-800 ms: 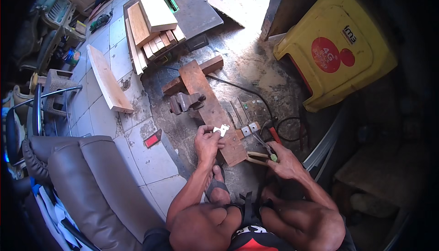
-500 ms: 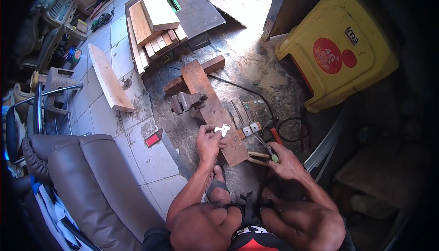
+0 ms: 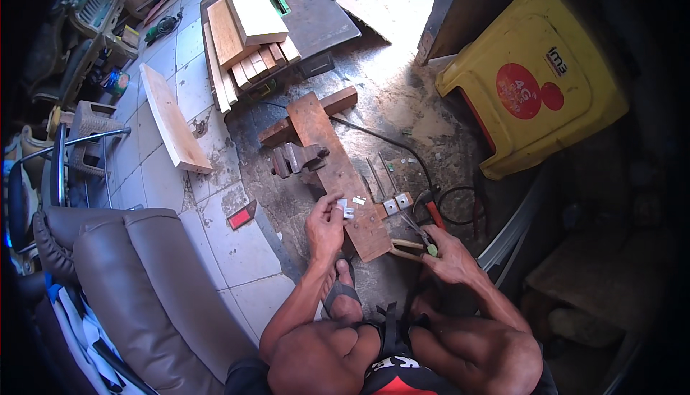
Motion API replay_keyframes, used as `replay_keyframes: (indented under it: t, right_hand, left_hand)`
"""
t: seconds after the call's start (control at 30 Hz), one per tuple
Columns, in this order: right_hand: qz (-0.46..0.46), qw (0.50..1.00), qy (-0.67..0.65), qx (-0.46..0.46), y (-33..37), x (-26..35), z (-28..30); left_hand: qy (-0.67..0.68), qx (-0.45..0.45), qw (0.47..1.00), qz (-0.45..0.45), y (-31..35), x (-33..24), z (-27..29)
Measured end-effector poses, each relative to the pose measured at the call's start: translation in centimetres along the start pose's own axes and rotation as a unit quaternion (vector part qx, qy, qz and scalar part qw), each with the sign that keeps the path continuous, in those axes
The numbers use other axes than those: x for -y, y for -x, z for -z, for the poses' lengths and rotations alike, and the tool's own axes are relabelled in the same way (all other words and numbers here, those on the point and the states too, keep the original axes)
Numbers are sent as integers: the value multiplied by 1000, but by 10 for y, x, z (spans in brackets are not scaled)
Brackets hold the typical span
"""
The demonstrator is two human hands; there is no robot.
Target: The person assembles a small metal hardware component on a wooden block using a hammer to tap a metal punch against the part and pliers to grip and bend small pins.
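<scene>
My left hand (image 3: 325, 227) pinches a small, notched whitish plate (image 3: 347, 212) between thumb and fingers, over the near part of a brown wooden board (image 3: 334, 168). Just beyond the fingertips, a smaller pale piece (image 3: 359, 200) shows against the board. My right hand (image 3: 450, 257) is closed on a pliers-like tool (image 3: 431, 248) with a green grip, its slim metal arms pointing away to the left. Beside that tool are two tan handles (image 3: 407, 245); what they belong to is hidden. A metal vise (image 3: 296, 159) sits at the board's left edge.
Right of the board lie a small block with pale squares (image 3: 396, 204), two thin rods (image 3: 381, 174), an orange handle (image 3: 435, 214) and a black cable (image 3: 388, 138). A yellow plastic stool (image 3: 535, 82) stands right; stacked timber (image 3: 248, 32) lies beyond, a brown padded seat (image 3: 144, 280) left.
My left hand has shifted slightly left and tilted the plate, which now looks greyer. The smaller pale piece now appears apart from it. My right hand stays put with its tool.
</scene>
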State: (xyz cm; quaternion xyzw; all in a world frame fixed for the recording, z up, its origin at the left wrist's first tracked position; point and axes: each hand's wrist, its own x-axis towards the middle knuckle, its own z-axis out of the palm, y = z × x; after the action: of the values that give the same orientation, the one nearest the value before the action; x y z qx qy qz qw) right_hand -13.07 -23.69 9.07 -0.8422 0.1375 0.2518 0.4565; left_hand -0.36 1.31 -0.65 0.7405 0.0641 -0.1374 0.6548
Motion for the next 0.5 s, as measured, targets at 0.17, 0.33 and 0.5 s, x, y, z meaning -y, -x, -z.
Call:
replay_keyframes:
  t: [0.17,0.33,0.5]
  right_hand:
    - [7,1000,6,-6,-1,-7,-5]
    - [19,1000,5,0,-1,-5,-5]
    - [11,1000,-7,-17,4,-5,-3]
  left_hand:
    - [-106,92,990,-34,-29,-56,-4]
    - [-256,273,916,-144,-80,-80,-15]
    - [-307,338,884,-103,-96,-71,-23]
